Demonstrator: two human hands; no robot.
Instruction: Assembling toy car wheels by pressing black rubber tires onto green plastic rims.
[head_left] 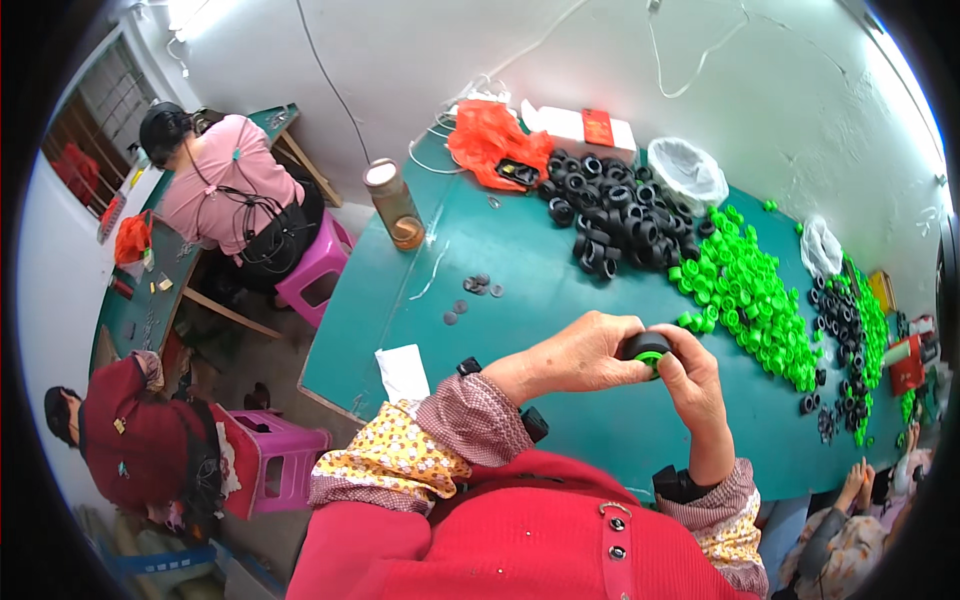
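Note:
Between both hands, above the near part of the green table [540, 280], is a black ring-shaped part [646, 344] with a bright green piece [652, 360] set in its near side. My left hand [595, 352] grips the black ring from the left, fingers over its top. From the other side my right hand [693, 380] pinches it, the thumb pressed near the green piece. Beyond the hands lies a heap of black rings [625, 210]. Just right of it spreads a pile of green caps [750, 295].
Small grey discs [475, 288] lie left of centre, near a brown bottle [396, 205] and a white paper [402, 373]. An orange bag [497, 140] and a lined white bin [688, 175] stand at the back. Other people sit left [235, 180] and lower right [850, 540].

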